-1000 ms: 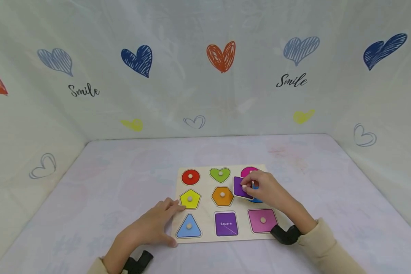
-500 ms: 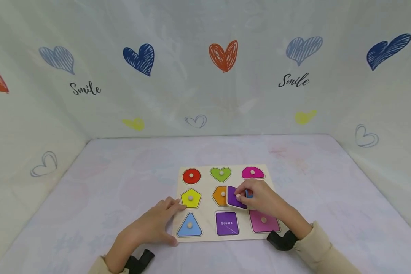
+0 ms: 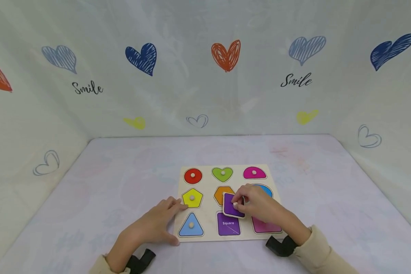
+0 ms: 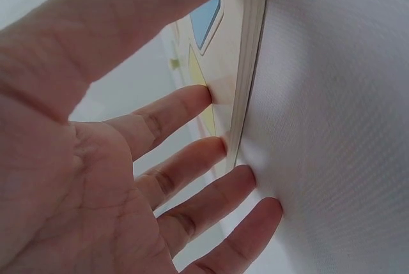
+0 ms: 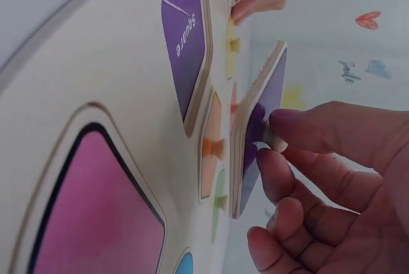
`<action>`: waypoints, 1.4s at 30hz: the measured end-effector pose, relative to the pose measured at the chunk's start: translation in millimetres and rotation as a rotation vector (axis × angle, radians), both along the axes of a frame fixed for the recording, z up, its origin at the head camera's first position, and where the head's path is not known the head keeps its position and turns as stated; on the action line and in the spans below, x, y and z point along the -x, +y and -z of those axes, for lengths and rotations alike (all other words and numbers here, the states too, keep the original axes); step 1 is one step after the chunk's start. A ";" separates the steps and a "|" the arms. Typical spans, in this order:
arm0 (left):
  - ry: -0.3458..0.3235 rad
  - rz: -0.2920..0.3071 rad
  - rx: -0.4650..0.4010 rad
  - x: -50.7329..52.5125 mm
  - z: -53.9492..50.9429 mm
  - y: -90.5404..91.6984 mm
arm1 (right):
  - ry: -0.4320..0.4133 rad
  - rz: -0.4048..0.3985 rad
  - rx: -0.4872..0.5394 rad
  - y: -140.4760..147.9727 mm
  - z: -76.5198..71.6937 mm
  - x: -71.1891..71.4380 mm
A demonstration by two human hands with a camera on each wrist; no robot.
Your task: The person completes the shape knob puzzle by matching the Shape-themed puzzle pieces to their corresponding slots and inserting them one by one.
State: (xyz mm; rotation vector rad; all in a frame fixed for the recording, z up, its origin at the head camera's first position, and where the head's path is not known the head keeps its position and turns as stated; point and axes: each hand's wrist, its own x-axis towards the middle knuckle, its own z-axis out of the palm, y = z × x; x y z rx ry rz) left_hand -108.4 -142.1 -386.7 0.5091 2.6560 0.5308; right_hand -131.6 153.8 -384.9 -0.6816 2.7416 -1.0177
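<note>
My right hand (image 3: 260, 205) pinches the small knob of a purple square puzzle piece (image 3: 228, 210) between thumb and fingers. The piece is tilted and held off the wooden puzzle board (image 3: 210, 217), over the gap between the orange hexagon (image 3: 220, 195) and the purple square recess (image 3: 228, 229) printed "Square". In the right wrist view, the piece (image 5: 240, 165) stands clear of the board's face. My left hand (image 3: 154, 222) lies at the board's left edge, fingers spread. In the left wrist view, index and middle fingertips (image 4: 203, 96) touch the board near the yellow pentagon.
Other knobbed pieces sit in the board: a red circle (image 3: 193, 176), green heart (image 3: 222, 174), magenta semicircle (image 3: 255, 173), yellow pentagon (image 3: 192, 203) and blue triangle (image 3: 191, 230). The blue piece (image 3: 265, 189) and pink piece (image 3: 266, 227) are partly behind the right hand. A pale cloth covers the table (image 3: 140, 160).
My right hand has carried the purple square piece left and toward me, from beside the blue piece to just above the square recess. The left hand has stayed at the board's edge.
</note>
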 end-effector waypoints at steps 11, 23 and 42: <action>-0.016 0.000 -0.009 -0.6 -2.8 -0.1 | -0.007 -0.041 -0.100 -18.3 0.1 -12.6; 0.001 0.021 0.001 -0.8 -3.3 -0.9 | -0.038 -0.108 -0.142 -23.7 3.4 -20.6; -0.013 -0.014 0.010 -0.7 -2.8 2.1 | -0.009 -0.089 -0.200 -24.7 8.0 -21.9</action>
